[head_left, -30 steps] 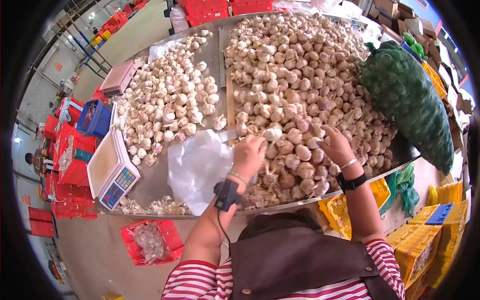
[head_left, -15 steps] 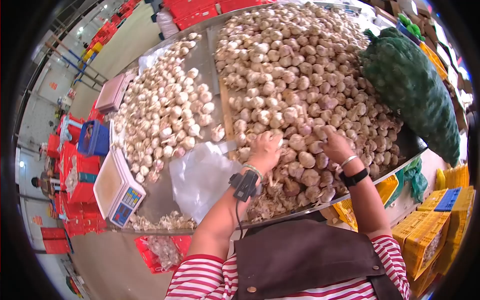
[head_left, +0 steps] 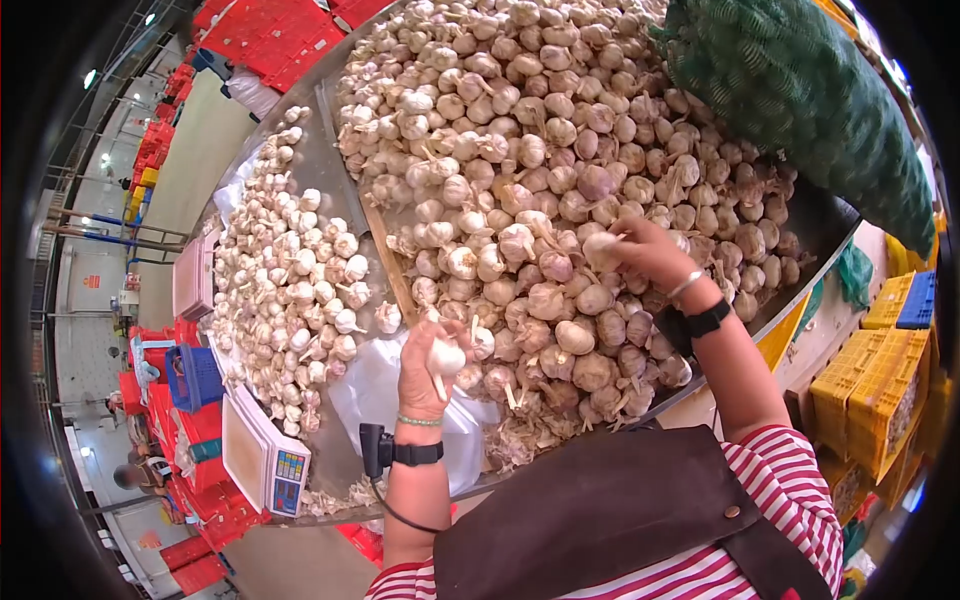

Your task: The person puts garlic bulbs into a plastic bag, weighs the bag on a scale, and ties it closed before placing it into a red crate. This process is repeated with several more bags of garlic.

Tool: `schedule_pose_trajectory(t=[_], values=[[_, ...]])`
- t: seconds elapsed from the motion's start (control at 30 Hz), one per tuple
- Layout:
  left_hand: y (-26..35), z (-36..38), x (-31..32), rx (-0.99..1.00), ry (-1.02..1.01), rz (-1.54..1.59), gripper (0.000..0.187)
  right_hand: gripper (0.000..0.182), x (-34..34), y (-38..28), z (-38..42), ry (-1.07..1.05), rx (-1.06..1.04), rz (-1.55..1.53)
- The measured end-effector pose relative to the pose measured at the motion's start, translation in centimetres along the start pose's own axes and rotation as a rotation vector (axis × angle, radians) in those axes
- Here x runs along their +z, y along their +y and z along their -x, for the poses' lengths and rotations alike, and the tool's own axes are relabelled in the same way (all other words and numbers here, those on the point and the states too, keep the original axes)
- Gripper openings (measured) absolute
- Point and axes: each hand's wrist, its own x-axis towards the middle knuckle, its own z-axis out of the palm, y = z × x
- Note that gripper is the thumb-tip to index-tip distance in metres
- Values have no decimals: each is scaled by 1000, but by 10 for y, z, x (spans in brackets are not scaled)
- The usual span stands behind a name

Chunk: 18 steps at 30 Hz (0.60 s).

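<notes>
My left hand is closed around a white garlic bulb, its stem end pointing down, above the near left edge of the big heap. My right hand pinches another garlic bulb over the middle of the large garlic heap. Left of a wooden divider strip lies a smaller pile of paler garlic bulbs. Beneath my left forearm, a clear plastic bag is spread on the metal table.
A white digital scale stands at the table's left edge, with a pink scale beyond it. The full green net sack rests at the right. Yellow crates are stacked on the right; a blue basket and red crates sit left.
My left hand has lifted off the heap toward me and left, now with a garlic bulb. My right hand has risen slightly with a bulb in its fingers. The camera view has turned.
</notes>
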Motion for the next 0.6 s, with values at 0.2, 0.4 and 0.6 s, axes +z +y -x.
schedule_pose_trajectory(t=[0.2,0.4,0.6], values=[[-17,-27,74,498,-212,-1578,38,57,-16,0,38,-273,-402,-1432],[-46,-68,102,398,-403,-1870,45,27,3,-16,45,30,-495,281],[-32,-70,84,422,-433,-1609,31,21,65,-9,43,123,-278,689]])
